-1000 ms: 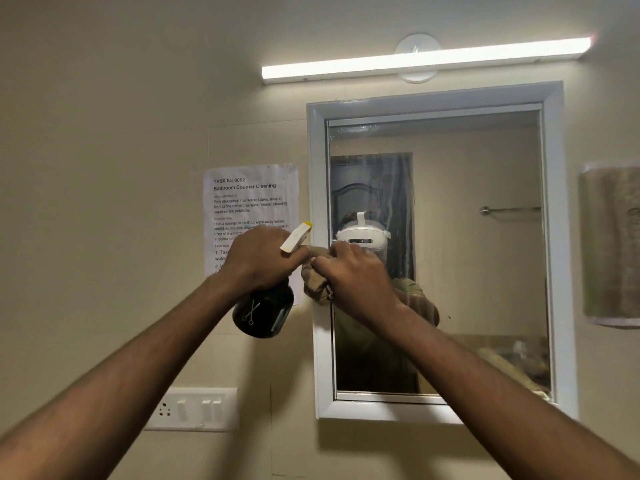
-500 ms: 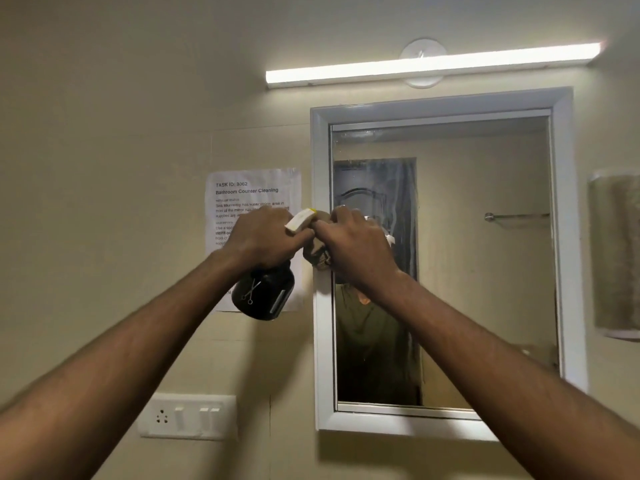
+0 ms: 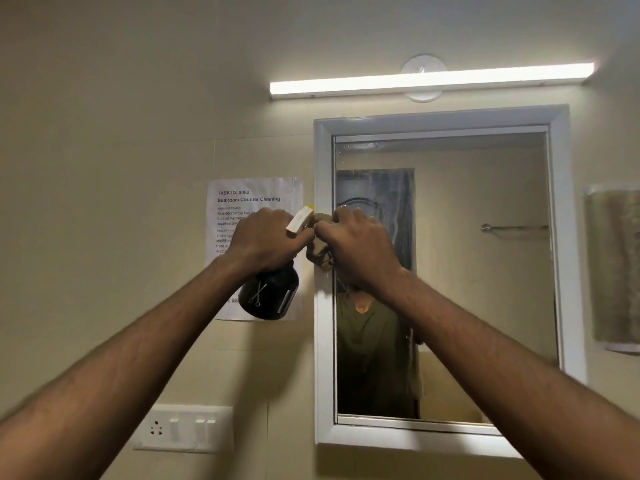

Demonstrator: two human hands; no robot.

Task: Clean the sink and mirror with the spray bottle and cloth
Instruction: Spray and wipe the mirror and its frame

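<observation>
A: Where is the spray bottle (image 3: 269,294) sitting in your grip?

B: Your left hand (image 3: 268,239) is clasping its neck, the dark body hanging below your fingers (image 3: 301,241), the pale trigger head jutting above.

A: And the cloth (image 3: 320,252)?

B: Your right hand (image 3: 360,245) is bunching it in clenched fingers, against the mirror (image 3: 485,271) frame's left edge.
</observation>
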